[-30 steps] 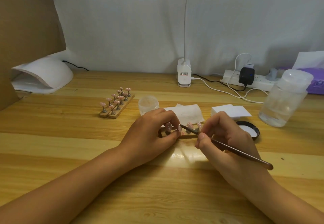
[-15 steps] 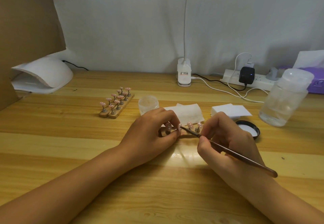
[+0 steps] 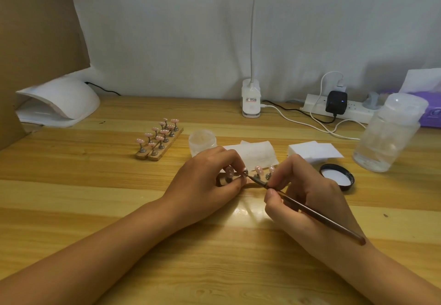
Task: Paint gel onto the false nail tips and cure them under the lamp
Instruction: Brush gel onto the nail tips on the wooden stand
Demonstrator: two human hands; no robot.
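My left hand (image 3: 210, 175) pinches a small nail stand on a wooden holder strip (image 3: 256, 181) at the table's middle; pink false nail tips (image 3: 258, 169) stand on it, partly hidden by my fingers. My right hand (image 3: 303, 195) grips a thin brown gel brush (image 3: 317, 216), whose tip touches the nail held between my left fingertips. A second wooden holder (image 3: 158, 148) carrying several pink nail tips sits to the left. The white curing lamp (image 3: 59, 101) stands at the far left. A small frosted gel jar (image 3: 202, 140) is just behind my left hand.
White wipes (image 3: 315, 150) and a black jar lid (image 3: 337, 177) lie to the right. A clear plastic bottle (image 3: 389, 135) stands at far right, by a power strip (image 3: 343, 109) with cables. A clip lamp base (image 3: 250, 101) sits at the back; cardboard (image 3: 35, 30) is on the left.
The brush handle has dropped slightly lower and my right hand has shifted a little down and right. My left hand has stayed put on the holder.
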